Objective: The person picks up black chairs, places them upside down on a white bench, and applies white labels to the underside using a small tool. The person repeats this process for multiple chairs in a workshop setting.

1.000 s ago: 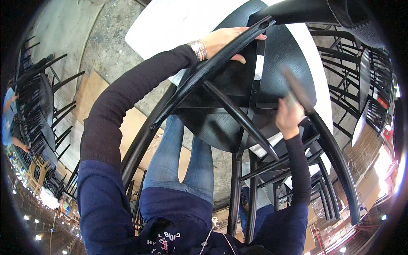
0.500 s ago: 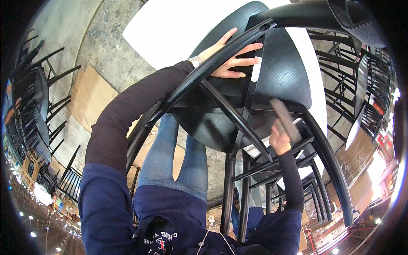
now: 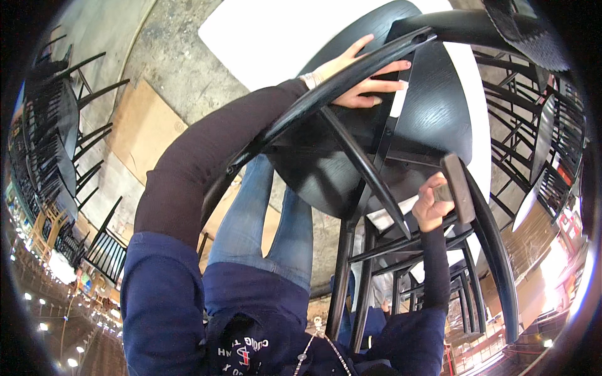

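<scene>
A black wooden chair (image 3: pixel 433 113) lies turned over, its round seat against a white surface (image 3: pixel 248 47). My left hand (image 3: pixel 360 78) rests with fingers spread on the seat, beside a crossbar (image 3: pixel 387 128) that bears a small white label (image 3: pixel 399 100). A sloping black chair rail (image 3: pixel 351 75) passes in front of my left wrist. At the right my right hand (image 3: pixel 433 203) is closed round a brown rectangular block (image 3: pixel 459 190), held upright close to a curved black leg (image 3: pixel 492 244). Whether the block touches that leg I cannot tell.
Black chairs are stacked at the left (image 3: pixel 63 135) and at the right (image 3: pixel 533 119). A flat cardboard sheet (image 3: pixel 144 122) lies on the concrete floor (image 3: pixel 169 56). Slatted black chair parts (image 3: pixel 464 291) stand below my right hand. A dark strap (image 3: pixel 523 37) hangs at the upper right.
My right hand has moved right with the block, from over the seat's lower edge toward the curved leg. The whole view has shifted slightly. My left hand stays spread on the seat.
</scene>
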